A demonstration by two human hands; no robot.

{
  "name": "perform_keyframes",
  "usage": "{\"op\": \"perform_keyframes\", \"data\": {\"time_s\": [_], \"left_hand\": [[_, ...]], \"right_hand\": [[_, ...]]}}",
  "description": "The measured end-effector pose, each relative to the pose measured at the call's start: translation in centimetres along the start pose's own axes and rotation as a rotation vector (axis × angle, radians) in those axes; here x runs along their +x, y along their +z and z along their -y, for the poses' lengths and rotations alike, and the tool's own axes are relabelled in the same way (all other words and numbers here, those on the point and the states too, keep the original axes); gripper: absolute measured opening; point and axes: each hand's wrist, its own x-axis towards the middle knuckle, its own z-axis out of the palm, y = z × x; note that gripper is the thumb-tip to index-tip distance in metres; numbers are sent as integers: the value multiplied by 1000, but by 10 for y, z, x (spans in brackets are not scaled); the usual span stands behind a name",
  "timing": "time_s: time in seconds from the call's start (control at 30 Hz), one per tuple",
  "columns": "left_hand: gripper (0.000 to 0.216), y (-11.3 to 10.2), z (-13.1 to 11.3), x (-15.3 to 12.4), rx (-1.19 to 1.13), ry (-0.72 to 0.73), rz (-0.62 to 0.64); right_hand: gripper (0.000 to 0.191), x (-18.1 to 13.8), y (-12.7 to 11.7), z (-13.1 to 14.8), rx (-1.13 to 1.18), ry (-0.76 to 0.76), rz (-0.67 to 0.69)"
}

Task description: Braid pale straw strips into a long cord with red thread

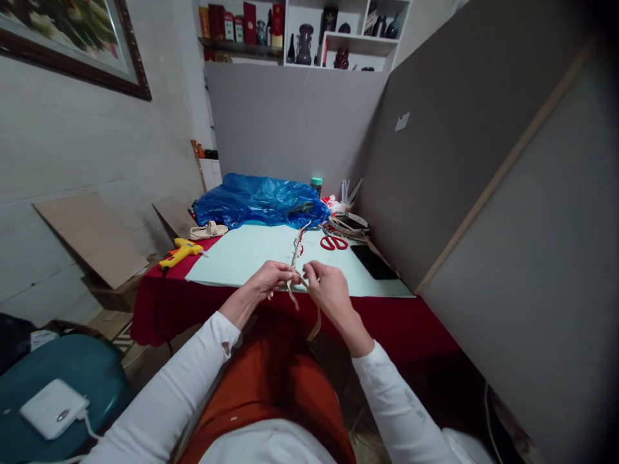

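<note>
We have the tan braided cord (296,249) between our 2 hands, its far length running ahead of the fingertips over the pale sheet (236,254). The left hand (271,277) pinches it near the close end; the right hand (333,290) appears to pinch a loose strip (314,328), whose tail hangs below that hand. We judge the cord light, limp and not slippery; flat strips may twist or fray, so hold close to the braid, gently.
</note>
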Motion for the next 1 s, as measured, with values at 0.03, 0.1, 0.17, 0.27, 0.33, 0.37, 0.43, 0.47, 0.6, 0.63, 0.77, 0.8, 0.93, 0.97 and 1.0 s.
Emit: {"op": "perform_keyframes", "data": {"time_s": [0.03,0.1,0.17,0.27,0.33,0.37,0.43,0.47,0.6,0.63,0.77,0.8,0.93,0.97,1.0], "left_hand": [[13,-1,-1,-1,-3,4,11],[14,-1,-1,-2,-2,8,26],[14,-1,-1,-3,8,10,24],[16,0,1,-6,41,17,-8],[18,1,3,-8,81,22,-42],[18,2,4,-9,107,26,-62],[14,2,6,-12,174,40,-105],[11,2,7,-13,215,51,-127],[6,0,9,-17,419,126,-190],[7,0,9,-18,474,147,-201],[19,1,4,-21,675,212,-238],[23,3,3,-23,720,221,-251],[27,21,1,-35,913,222,-330],[26,27,3,-39,962,220,-349],[25,33,5,-42,1006,221,-357]], "right_hand": [[31,7,-2,-5,137,3,19],[26,20,1,-12,269,-16,92],[29,28,11,-14,337,-43,174],[38,32,29,-14,415,-55,225],[40,31,35,-14,450,-59,232],[40,31,37,-14,464,-63,234],[40,30,39,-16,485,-70,235],[40,30,39,-17,493,-69,229],[38,29,42,-21,539,-30,179],[38,28,43,-21,557,-19,167],[41,22,48,-20,639,15,131],[41,21,48,-20,659,24,123],[42,18,49,-19,744,66,116],[42,18,48,-19,767,76,124],[41,18,47,-20,790,86,135]]}}
